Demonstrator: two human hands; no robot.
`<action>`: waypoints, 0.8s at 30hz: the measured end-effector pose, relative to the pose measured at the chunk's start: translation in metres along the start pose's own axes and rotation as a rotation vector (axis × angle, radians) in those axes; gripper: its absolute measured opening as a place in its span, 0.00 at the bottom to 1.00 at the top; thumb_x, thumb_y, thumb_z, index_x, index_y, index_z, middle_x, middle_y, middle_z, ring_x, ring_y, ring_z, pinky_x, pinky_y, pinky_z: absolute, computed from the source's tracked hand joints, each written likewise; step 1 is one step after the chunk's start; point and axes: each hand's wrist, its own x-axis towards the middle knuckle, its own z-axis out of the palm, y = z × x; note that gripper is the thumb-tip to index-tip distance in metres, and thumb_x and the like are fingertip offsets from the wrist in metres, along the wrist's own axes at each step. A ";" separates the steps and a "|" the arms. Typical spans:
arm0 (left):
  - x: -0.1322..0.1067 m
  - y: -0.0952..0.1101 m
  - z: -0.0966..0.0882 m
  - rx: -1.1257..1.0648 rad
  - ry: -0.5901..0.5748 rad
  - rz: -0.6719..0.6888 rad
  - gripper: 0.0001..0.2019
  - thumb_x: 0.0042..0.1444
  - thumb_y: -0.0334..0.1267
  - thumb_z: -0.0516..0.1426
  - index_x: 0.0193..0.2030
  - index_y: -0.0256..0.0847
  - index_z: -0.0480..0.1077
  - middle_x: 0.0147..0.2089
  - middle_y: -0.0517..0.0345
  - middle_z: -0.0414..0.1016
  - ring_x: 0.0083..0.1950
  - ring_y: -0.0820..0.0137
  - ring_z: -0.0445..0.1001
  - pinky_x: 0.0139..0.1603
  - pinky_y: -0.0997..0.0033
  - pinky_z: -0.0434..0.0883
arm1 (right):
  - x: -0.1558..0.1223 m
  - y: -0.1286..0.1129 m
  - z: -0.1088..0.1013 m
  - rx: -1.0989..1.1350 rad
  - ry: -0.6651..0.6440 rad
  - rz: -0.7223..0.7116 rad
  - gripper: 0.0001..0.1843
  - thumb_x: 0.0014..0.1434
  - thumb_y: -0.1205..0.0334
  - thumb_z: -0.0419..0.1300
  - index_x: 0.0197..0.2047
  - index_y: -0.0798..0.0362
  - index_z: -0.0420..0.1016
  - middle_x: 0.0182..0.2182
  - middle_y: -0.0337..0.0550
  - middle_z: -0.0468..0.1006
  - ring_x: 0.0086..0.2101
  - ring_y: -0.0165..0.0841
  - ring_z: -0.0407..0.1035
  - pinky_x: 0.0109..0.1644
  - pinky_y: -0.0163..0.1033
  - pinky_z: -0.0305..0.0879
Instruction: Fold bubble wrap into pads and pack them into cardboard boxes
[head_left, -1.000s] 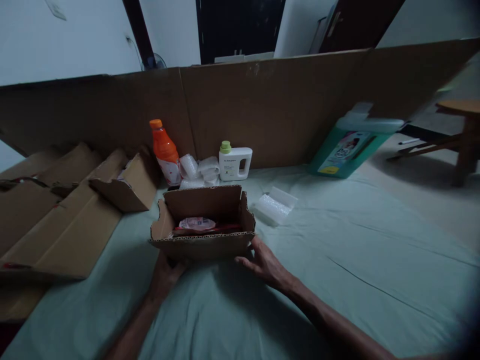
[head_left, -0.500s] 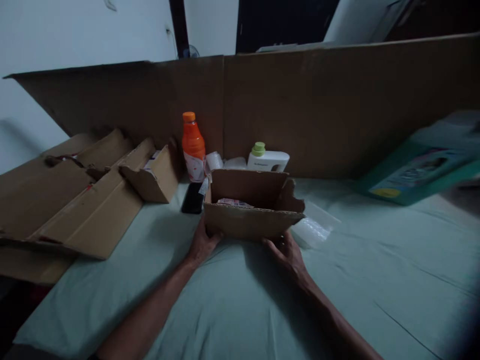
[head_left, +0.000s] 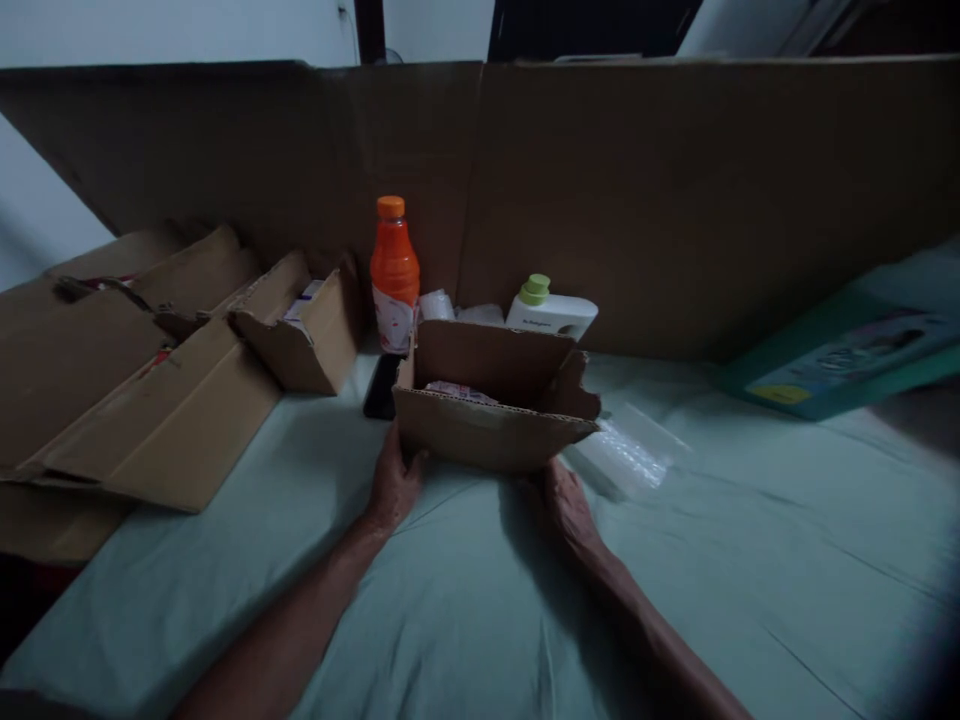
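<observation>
A small open cardboard box [head_left: 480, 432] sits on the pale green sheet with a pink-and-white packet [head_left: 459, 391] inside. My left hand [head_left: 394, 480] grips the box's near left corner, fingers curled round it. Under the box's near right edge lies my right hand [head_left: 568, 503], its fingers tucked against the bottom. Behind the box stand an orange bottle [head_left: 394, 272] and a white bottle with a green cap [head_left: 551, 309], with bubble-wrapped rolls [head_left: 437, 304] between them.
Flattened and open cardboard boxes [head_left: 172, 400] lie at the left. A black phone [head_left: 381, 386] rests beside the small box. A bubble-wrap bag [head_left: 622, 455] lies to its right. A tall cardboard wall [head_left: 675, 200] closes the back, and a teal box [head_left: 840, 355] leans at right.
The camera turned left and moved closer. The box was shifted away from me toward the bottles, and both hands stayed on its near corners.
</observation>
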 end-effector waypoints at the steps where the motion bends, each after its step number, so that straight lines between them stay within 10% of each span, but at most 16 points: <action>1: -0.001 -0.001 -0.001 0.020 -0.005 -0.002 0.26 0.55 0.37 0.58 0.61 0.37 0.63 0.57 0.44 0.74 0.62 0.57 0.70 0.65 0.55 0.65 | 0.000 0.000 0.000 -0.051 -0.010 -0.009 0.24 0.62 0.60 0.49 0.60 0.55 0.65 0.50 0.57 0.78 0.47 0.50 0.72 0.51 0.54 0.66; 10: -0.005 -0.009 -0.004 0.131 0.017 0.026 0.22 0.55 0.44 0.60 0.55 0.39 0.66 0.50 0.46 0.76 0.53 0.58 0.75 0.58 0.58 0.71 | -0.009 -0.010 -0.010 -0.205 0.014 0.024 0.25 0.65 0.63 0.52 0.64 0.56 0.67 0.60 0.56 0.75 0.59 0.48 0.66 0.57 0.50 0.63; 17: -0.003 -0.005 -0.001 0.125 0.071 0.060 0.32 0.54 0.40 0.60 0.65 0.36 0.60 0.64 0.39 0.69 0.66 0.54 0.67 0.68 0.54 0.62 | -0.012 0.018 -0.075 -0.168 0.240 0.130 0.28 0.57 0.58 0.63 0.61 0.54 0.71 0.66 0.59 0.66 0.64 0.54 0.57 0.63 0.60 0.53; 21: -0.033 0.003 -0.013 0.133 0.130 0.061 0.36 0.53 0.40 0.61 0.68 0.35 0.57 0.69 0.36 0.61 0.72 0.51 0.58 0.73 0.49 0.54 | -0.022 0.042 -0.105 -0.037 0.295 0.233 0.14 0.56 0.54 0.63 0.42 0.52 0.81 0.47 0.56 0.82 0.54 0.54 0.69 0.58 0.59 0.59; 24: -0.078 0.014 -0.024 0.127 0.048 0.062 0.32 0.57 0.42 0.59 0.67 0.38 0.59 0.69 0.38 0.62 0.71 0.50 0.61 0.72 0.46 0.57 | -0.052 0.033 -0.118 0.046 0.313 0.257 0.20 0.63 0.46 0.55 0.38 0.52 0.81 0.34 0.49 0.83 0.40 0.46 0.75 0.46 0.49 0.68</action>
